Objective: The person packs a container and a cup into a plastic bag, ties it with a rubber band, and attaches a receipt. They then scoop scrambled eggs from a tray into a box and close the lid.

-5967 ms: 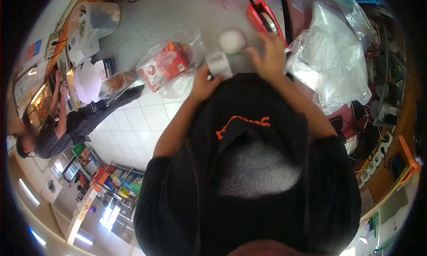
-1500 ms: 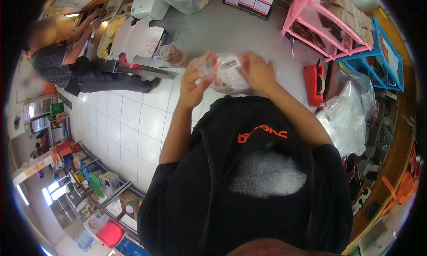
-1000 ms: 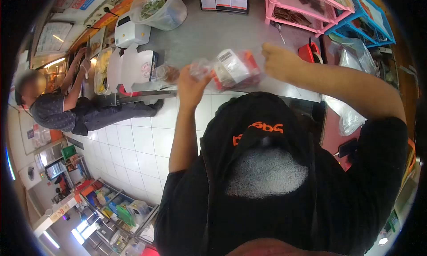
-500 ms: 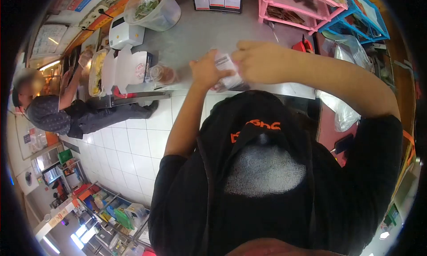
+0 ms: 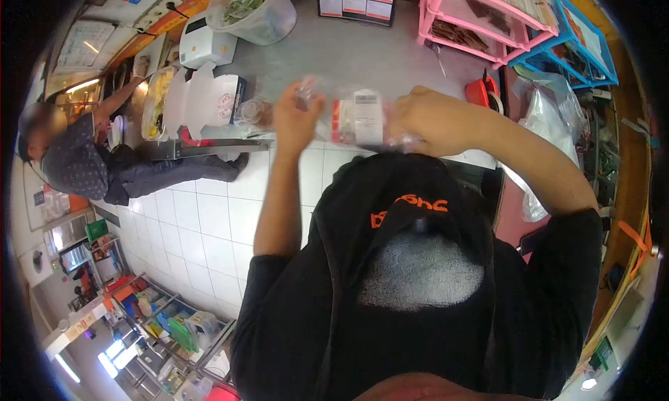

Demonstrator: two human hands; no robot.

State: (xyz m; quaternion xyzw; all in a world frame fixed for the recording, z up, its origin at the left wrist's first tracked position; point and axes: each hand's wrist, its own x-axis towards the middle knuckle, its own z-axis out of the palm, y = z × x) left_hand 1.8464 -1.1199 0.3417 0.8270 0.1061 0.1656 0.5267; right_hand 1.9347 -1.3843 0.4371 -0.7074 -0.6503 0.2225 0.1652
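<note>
A clear plastic bag with a red package and a white printed label inside it is stretched between my two hands, over the front edge of the steel counter. My left hand pinches the bag's left end. On the bag's right side, my right hand is closed around the plastic. Just left of my left hand stands a clear cup with brown contents, and beyond it an open white carton.
A label printer, a tub of leaves and a tablet line the counter's back. Pink racks and a red container are at right. A co-worker stands at far left.
My hands have moved apart, pulling the bag out wide, so the label and red package show more fully. The co-worker's arms have shifted.
</note>
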